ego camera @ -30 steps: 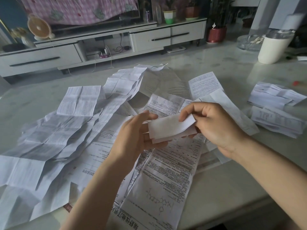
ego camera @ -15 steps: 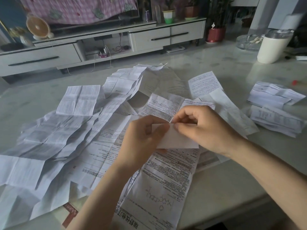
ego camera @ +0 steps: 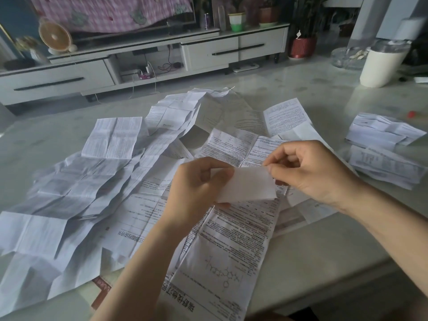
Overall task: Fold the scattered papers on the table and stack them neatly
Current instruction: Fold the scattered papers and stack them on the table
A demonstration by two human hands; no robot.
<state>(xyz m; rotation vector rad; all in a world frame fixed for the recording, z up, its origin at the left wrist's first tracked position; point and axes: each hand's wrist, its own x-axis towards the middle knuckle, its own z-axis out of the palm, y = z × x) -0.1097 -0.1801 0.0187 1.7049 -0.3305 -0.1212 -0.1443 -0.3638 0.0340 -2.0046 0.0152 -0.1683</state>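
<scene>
A small folded white paper (ego camera: pixel 249 185) is held just above the table between both hands. My left hand (ego camera: pixel 196 188) pinches its left end, thumb on top. My right hand (ego camera: pixel 310 172) pinches its upper right corner with thumb and forefinger. Under and around them lie several unfolded, creased printed leaflets (ego camera: pixel 97 181), spread over the left and middle of the pale table (ego camera: pixel 324 256). A long leaflet with a chemical diagram (ego camera: pixel 227 258) reaches the near edge. Two small stacks of folded papers (ego camera: pixel 384 149) rest at the right.
A white cylindrical container (ego camera: pixel 382 66) and a glass dish (ego camera: pixel 347 56) stand at the table's far right. A small red item (ego camera: pixel 411 114) lies near the stacks. A reddish-brown booklet corner (ego camera: pixel 102 290) peeks from under the leaflets. A TV cabinet (ego camera: pixel 139 63) stands beyond.
The folded paper went from a half-closed fold to flat. My right hand slid from its left part along the top edge to the right corner; my left hand kept its grip.
</scene>
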